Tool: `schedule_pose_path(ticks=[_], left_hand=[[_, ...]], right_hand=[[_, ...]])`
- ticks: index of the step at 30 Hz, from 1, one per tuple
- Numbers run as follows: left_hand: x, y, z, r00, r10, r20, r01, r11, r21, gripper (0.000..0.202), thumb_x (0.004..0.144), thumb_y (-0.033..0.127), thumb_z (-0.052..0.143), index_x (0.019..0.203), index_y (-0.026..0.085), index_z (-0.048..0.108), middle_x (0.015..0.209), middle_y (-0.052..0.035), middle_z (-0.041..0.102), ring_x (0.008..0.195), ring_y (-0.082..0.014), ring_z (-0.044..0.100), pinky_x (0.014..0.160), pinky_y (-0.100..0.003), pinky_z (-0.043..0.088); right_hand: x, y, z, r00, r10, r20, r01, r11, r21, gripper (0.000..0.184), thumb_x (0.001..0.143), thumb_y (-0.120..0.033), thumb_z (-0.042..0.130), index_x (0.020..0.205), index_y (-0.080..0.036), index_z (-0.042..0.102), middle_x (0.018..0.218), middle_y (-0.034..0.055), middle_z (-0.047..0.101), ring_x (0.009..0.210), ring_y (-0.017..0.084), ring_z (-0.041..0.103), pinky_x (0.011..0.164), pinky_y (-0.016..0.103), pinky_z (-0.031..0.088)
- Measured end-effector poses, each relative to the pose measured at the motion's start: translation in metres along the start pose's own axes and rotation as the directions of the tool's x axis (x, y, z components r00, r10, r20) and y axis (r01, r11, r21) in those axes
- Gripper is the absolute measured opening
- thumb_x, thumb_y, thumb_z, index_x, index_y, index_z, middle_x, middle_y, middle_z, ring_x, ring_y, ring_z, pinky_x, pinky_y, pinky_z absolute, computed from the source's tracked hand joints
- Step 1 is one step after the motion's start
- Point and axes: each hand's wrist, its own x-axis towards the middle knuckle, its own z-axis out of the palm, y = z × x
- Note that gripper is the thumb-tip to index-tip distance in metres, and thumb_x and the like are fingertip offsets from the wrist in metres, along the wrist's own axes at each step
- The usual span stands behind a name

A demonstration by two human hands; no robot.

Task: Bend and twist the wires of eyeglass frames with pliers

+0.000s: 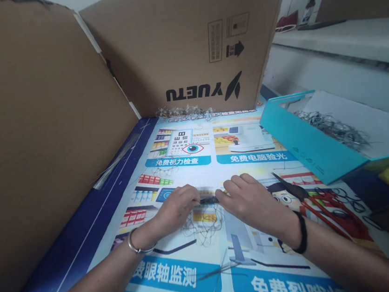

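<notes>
My left hand [178, 208] is closed in a pinch at the middle of the printed sheet, its fingertips on thin dark wire. Facing it, my right hand [243, 201] is closed around a slim dark tool [209, 200] whose narrow end points at my left fingertips. The tool's exact kind is hidden by the fingers. Loose loops of thin wire [204, 229] spread just below both hands. Nearer to me, a few straight dark strands [217, 271] rest on the sheet. Scissors [300, 192] with dark blades and red handles lie right of my right hand.
Cardboard panels [182, 39] stand at the left and back. Wire tangles [185, 111] lie along the back panel's foot. A turquoise box [307, 145] at right holds a heap of wire pieces [335, 127]. Black loops [351, 200] lie beside the scissors; clear strips [117, 162] lie at left.
</notes>
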Motion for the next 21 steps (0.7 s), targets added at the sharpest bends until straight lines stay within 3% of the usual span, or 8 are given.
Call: schedule_pose_path(ticks=[4,13,21], left_hand=[[-0.0001,0.0008,0.0,0.998,-0.068,-0.005,0.068,0.997,-0.026,0.013,0.089,0.01,0.038,0.08,0.018,0.045,0.084,-0.0032,0.054,0.078,-0.0146,0.048,0.072,-0.027,0.04],[0.001,0.0016,-0.0005,0.998,-0.059,-0.018,0.058,0.997,-0.049,0.014,0.088,0.009,0.039,0.08,0.018,0.046,0.084,-0.0033,0.054,0.08,-0.0147,0.049,0.074,-0.028,0.042],[0.0007,-0.0009,-0.0001,0.997,0.053,-0.052,-0.057,0.996,-0.069,0.016,0.09,0.009,0.038,0.079,0.017,0.047,0.085,-0.0042,0.053,0.082,-0.0142,0.048,0.074,-0.027,0.042]], right_hand=[[0.0005,0.0003,-0.0016,1.0,-0.007,0.013,0.007,1.0,0.003,0.01,0.082,-0.017,0.056,0.092,-0.018,0.056,0.075,0.0024,0.049,0.073,0.018,0.04,0.066,0.034,0.022],[0.0013,-0.0013,-0.0023,1.0,0.007,0.02,-0.007,1.0,0.001,0.01,0.082,-0.018,0.056,0.092,-0.018,0.056,0.077,0.0031,0.051,0.075,0.019,0.04,0.068,0.034,0.023],[0.0006,-0.0004,0.0006,1.0,0.031,0.004,-0.031,0.999,0.016,0.005,0.082,-0.018,0.056,0.087,-0.019,0.056,0.074,0.0026,0.049,0.073,0.019,0.039,0.067,0.034,0.022]])
